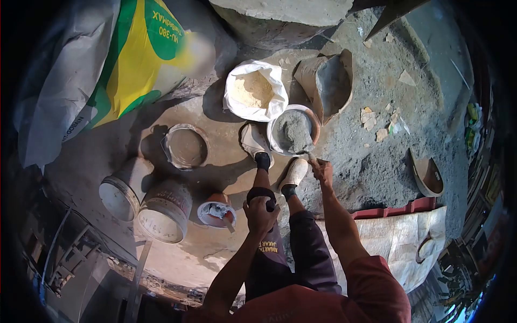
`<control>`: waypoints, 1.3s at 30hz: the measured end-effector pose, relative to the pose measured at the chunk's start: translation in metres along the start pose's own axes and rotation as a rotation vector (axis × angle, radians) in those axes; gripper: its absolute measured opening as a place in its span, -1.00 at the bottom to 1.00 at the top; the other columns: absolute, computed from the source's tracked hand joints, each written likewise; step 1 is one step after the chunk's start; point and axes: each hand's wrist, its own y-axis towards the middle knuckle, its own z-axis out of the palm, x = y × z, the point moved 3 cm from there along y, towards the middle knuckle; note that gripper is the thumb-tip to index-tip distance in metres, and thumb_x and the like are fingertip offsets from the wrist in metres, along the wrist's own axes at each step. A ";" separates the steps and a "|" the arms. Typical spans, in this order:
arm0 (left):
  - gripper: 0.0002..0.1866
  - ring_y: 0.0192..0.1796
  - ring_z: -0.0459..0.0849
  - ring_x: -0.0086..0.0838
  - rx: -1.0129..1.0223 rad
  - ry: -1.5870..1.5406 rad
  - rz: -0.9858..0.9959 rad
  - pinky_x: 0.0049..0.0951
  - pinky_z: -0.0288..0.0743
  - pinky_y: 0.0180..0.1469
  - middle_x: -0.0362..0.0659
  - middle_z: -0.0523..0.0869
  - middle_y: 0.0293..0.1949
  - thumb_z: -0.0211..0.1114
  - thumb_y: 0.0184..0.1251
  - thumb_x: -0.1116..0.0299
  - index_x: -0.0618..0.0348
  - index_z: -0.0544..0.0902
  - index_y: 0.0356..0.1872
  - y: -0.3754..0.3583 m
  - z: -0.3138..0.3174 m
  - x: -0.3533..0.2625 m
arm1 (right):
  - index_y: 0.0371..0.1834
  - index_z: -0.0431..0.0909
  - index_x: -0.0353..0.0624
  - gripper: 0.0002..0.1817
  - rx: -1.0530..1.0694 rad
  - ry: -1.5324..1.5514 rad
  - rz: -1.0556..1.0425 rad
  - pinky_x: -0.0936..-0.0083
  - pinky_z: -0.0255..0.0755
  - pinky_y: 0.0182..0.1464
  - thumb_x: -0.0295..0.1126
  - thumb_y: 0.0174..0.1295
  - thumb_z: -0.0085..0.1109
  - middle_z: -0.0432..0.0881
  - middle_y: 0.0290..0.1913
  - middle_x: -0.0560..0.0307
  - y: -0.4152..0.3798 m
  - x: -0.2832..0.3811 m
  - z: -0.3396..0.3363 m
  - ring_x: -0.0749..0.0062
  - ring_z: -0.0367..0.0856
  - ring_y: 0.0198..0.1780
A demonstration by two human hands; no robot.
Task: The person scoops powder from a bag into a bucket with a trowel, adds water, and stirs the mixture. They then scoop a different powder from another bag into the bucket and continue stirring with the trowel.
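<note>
My right hand (pixel 323 173) is closed round the handle of a trowel (pixel 311 157). The trowel's blade cannot be made out under grey cement mix (pixel 296 131) at the near side of a round bucket (pixel 316 121). My left hand (pixel 262 213) rests on my left knee, its fingers laid over the trouser leg and holding nothing. Just beyond my left foot, touching the bucket, a white sack (pixel 231 94) stands with its top rolled down, showing pale yellowish powder (pixel 253 90). Behind the bucket to the right is a brown paper bag (pixel 312 72) of grey powder.
At left sit a bucket of brownish liquid (pixel 187 146), two white pails (pixel 117 196) and a small bucket with a crumpled lining (pixel 214 209). A green-yellow printed sack (pixel 129 59) leans at upper left. Sand (pixel 371 177) and a cut curved container (pixel 428 172) lie right.
</note>
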 end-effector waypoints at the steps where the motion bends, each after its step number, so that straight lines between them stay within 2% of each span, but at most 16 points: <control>1: -0.56 0.08 0.57 -0.21 -0.014 -0.013 -0.010 -0.01 0.11 0.32 -0.08 0.68 -0.12 0.45 -0.05 0.10 0.16 0.66 -0.18 -0.003 0.003 0.001 | -0.23 0.73 -0.17 -0.63 0.011 -0.016 -0.013 0.60 0.17 -0.66 -0.08 0.26 0.17 0.41 -0.70 0.33 0.003 0.007 -0.001 0.67 0.31 -0.72; 3: -0.55 0.08 0.57 -0.22 -0.041 -0.038 -0.030 0.00 0.09 0.33 -0.08 0.68 -0.11 0.45 -0.05 0.10 0.16 0.66 -0.17 -0.010 0.009 0.001 | -0.26 0.73 -0.20 -0.61 0.039 -0.018 0.074 0.56 0.23 -0.66 -0.06 0.24 0.18 0.44 -0.70 0.29 0.005 0.026 -0.008 0.61 0.37 -0.71; 4: -0.55 0.08 0.57 -0.23 -0.063 -0.036 -0.030 0.01 0.10 0.33 -0.08 0.68 -0.11 0.45 -0.05 0.09 0.16 0.66 -0.17 -0.014 0.012 -0.001 | -0.40 0.70 -0.24 -0.57 0.039 -0.100 0.010 0.51 0.27 -0.65 -0.03 0.21 0.18 0.47 -0.70 0.22 0.008 0.037 -0.012 0.57 0.40 -0.71; 9: -0.56 0.07 0.58 -0.23 -0.146 -0.068 -0.025 0.00 0.14 0.30 -0.07 0.68 -0.13 0.44 -0.04 0.07 0.15 0.65 -0.18 -0.035 0.031 -0.004 | -0.64 0.53 -0.29 -0.51 0.098 -0.359 -0.014 0.39 0.33 -0.62 -0.05 0.19 0.16 0.51 -0.71 0.09 0.035 0.073 -0.026 0.42 0.47 -0.70; 11: -0.61 0.03 0.57 -0.21 -0.192 -0.046 0.001 0.15 0.16 0.28 -0.09 0.67 -0.19 0.38 0.05 0.04 0.14 0.64 -0.23 -0.042 0.045 0.000 | -0.44 0.60 -0.31 -0.57 0.079 -0.631 -0.205 0.14 0.51 -0.25 -0.07 0.12 0.14 0.63 -0.47 -0.28 0.048 0.080 -0.024 -0.10 0.67 -0.36; 15: -0.60 0.02 0.58 -0.25 -0.278 -0.029 -0.012 0.15 0.24 0.26 -0.11 0.66 -0.19 0.40 0.03 0.05 0.15 0.63 -0.24 -0.055 0.062 0.001 | -0.51 0.56 -0.30 -0.62 0.033 -0.632 -0.413 0.24 0.47 -0.46 -0.13 0.13 0.15 0.60 -0.59 -0.17 0.047 0.099 -0.022 0.10 0.63 -0.55; 18: -0.58 0.01 0.59 -0.26 -0.360 -0.036 -0.014 0.12 0.26 0.26 -0.11 0.67 -0.19 0.41 0.02 0.06 0.16 0.62 -0.21 -0.064 0.073 0.003 | -0.43 0.59 -0.29 -0.75 -0.025 -0.886 -0.535 0.17 0.54 -0.30 -0.28 0.03 0.15 0.64 -0.45 -0.28 0.018 0.134 -0.014 -0.06 0.68 -0.37; 20: -0.58 0.01 0.60 -0.26 -0.364 -0.014 -0.035 0.11 0.26 0.26 -0.11 0.67 -0.19 0.41 0.03 0.05 0.16 0.62 -0.20 -0.066 0.072 -0.001 | -0.41 0.61 -0.26 -0.82 -0.011 -0.953 -0.399 0.09 0.54 -0.18 -0.40 -0.04 0.12 0.66 -0.32 -0.31 0.016 0.137 -0.008 -0.13 0.66 -0.24; 23: -0.57 -0.01 0.61 -0.26 -0.389 0.012 -0.056 0.09 0.26 0.26 -0.10 0.68 -0.19 0.41 0.03 0.04 0.16 0.63 -0.20 -0.071 0.076 -0.001 | -0.41 0.62 -0.25 -0.83 -0.078 -0.951 -0.470 0.07 0.54 -0.15 -0.43 -0.02 0.09 0.67 -0.32 -0.26 0.006 0.135 0.006 -0.14 0.67 -0.24; 27: -0.55 -0.02 0.63 -0.25 -0.386 0.000 -0.094 0.07 0.26 0.27 -0.06 0.69 -0.18 0.41 0.03 0.03 0.17 0.64 -0.19 -0.075 0.082 0.004 | -0.32 0.61 -0.19 -0.83 -0.124 -1.001 -0.689 0.05 0.48 -0.27 -0.48 0.02 0.08 0.64 -0.34 -0.20 0.003 0.106 0.023 -0.09 0.65 -0.32; 29: -0.55 0.01 0.62 -0.25 -0.374 -0.013 -0.109 0.05 0.24 0.28 -0.06 0.69 -0.14 0.42 0.01 0.04 0.16 0.64 -0.17 -0.077 0.088 0.008 | -0.29 0.59 -0.17 -0.82 -0.091 -1.015 -0.663 0.07 0.44 -0.32 -0.51 0.03 0.07 0.63 -0.26 -0.24 -0.004 0.096 0.021 -0.09 0.63 -0.28; 31: -0.54 0.04 0.60 -0.24 -0.360 -0.027 -0.122 0.03 0.23 0.28 -0.07 0.69 -0.11 0.44 -0.01 0.05 0.15 0.64 -0.15 -0.078 0.092 0.010 | -0.19 0.59 -0.14 -0.76 -0.071 -1.043 -0.707 0.05 0.46 -0.26 -0.50 0.04 0.07 0.55 -0.06 -0.32 -0.007 0.086 0.017 -0.15 0.59 -0.17; 34: -0.55 0.02 0.61 -0.24 -0.360 -0.033 -0.121 0.03 0.23 0.27 -0.08 0.69 -0.13 0.45 -0.01 0.06 0.14 0.64 -0.17 -0.076 0.093 0.010 | -0.04 0.57 -0.06 -0.65 -0.056 -1.020 -0.699 0.01 0.48 -0.19 -0.50 0.06 0.06 0.44 0.08 -0.34 -0.014 0.079 0.002 -0.20 0.54 -0.10; 35: -0.56 0.02 0.61 -0.24 -0.363 -0.045 -0.108 0.03 0.23 0.27 -0.08 0.69 -0.14 0.44 -0.01 0.05 0.14 0.64 -0.18 -0.076 0.093 0.010 | -0.04 0.57 -0.06 -0.65 -0.058 -1.021 -0.700 0.01 0.48 -0.19 -0.50 0.06 0.06 0.44 0.08 -0.34 -0.017 0.078 -0.003 -0.20 0.54 -0.10; 37: -0.56 0.01 0.61 -0.23 -0.370 -0.057 -0.091 0.03 0.24 0.27 -0.08 0.69 -0.14 0.44 -0.01 0.05 0.14 0.64 -0.19 -0.074 0.090 0.009 | -0.04 0.58 -0.07 -0.69 -0.067 -0.991 -0.743 0.03 0.46 -0.15 -0.41 0.30 -0.19 0.36 0.07 -0.23 -0.024 0.080 -0.012 -0.13 0.49 -0.06; 39: -0.55 0.00 0.61 -0.22 -0.380 -0.042 -0.070 0.04 0.24 0.26 -0.08 0.69 -0.16 0.43 -0.01 0.03 0.15 0.64 -0.20 -0.072 0.083 0.005 | 0.02 0.58 0.00 -0.66 -0.085 -0.985 -0.746 0.03 0.47 -0.15 -0.45 0.22 -0.09 0.41 -0.01 -0.20 -0.029 0.084 -0.022 -0.12 0.51 -0.09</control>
